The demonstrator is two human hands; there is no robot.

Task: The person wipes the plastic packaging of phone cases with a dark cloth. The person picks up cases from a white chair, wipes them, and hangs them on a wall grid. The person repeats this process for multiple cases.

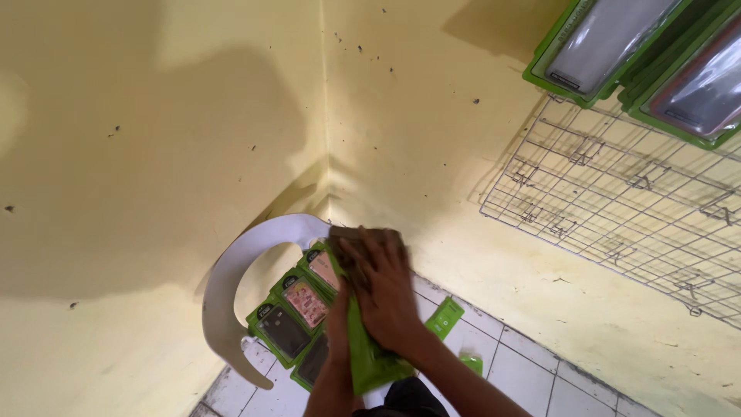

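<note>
Here the view runs down a yellow corner wall (pixel 154 154) to a white plastic chair (pixel 224 286) standing on a tiled floor (pixel 525 371). The chair serves as a holding surface: several green-framed blister packs (pixel 297 305) lie in an overlapping row on its seat, clear fronts up, so that each one can be seen and lifted singly.

Just to the right, both hands meet over one green pack (pixel 367 355), which stands on edge above the seat. The left hand (pixel 337 324) sits under and behind it, mostly hidden; whether its fingers close round the pack cannot be told, though it appears to brace the pack from below. The right hand (pixel 382 289) lies flat across the face, fingers spread wide and pressing rather than pinching, with a brown flat item (pixel 363 235) showing at the fingertips (its kind is not clear).

Further right, two small green pieces (pixel 448 316) lie on the floor near the chair.

At the far right, a white wire grid panel (pixel 617 208) hangs on the wall with hooks projecting from it; the lower hooks are bare. Above it, larger green-framed packs (pixel 602 46) hang in overlapping stacks, clear fronts outward for display.
</note>
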